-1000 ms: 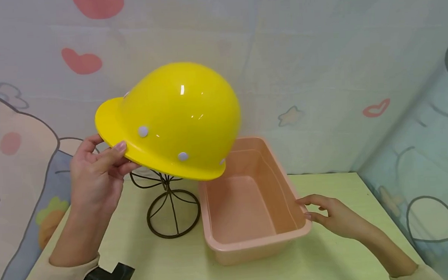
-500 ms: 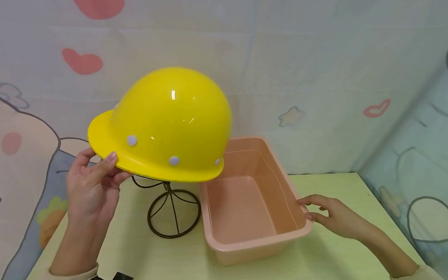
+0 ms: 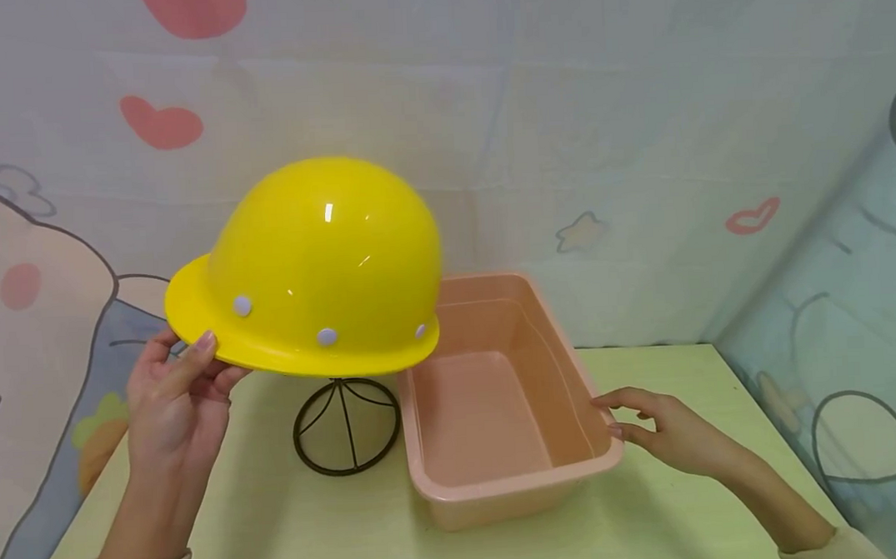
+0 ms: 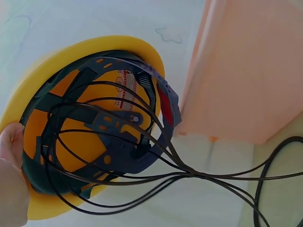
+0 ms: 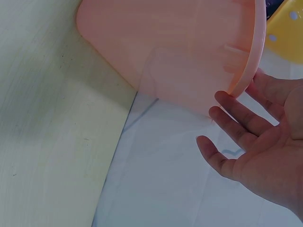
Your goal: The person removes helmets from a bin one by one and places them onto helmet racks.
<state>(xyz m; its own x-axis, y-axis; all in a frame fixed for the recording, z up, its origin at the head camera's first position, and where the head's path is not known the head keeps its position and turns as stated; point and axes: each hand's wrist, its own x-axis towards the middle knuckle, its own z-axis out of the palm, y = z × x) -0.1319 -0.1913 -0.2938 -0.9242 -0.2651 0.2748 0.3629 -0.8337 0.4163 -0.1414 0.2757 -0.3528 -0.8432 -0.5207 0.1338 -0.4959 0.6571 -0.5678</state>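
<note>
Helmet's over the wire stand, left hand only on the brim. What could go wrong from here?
1. The left hand pinches the yellow helmet only at its brim, so the shell could tip or slip.
2. The wire stand is light and open; in the left wrist view its loops sit inside the dark harness, which might snag and drag it.
3. The helmet's rear edge hangs close to the pink tub; the right hand only touches its rim.
</note>
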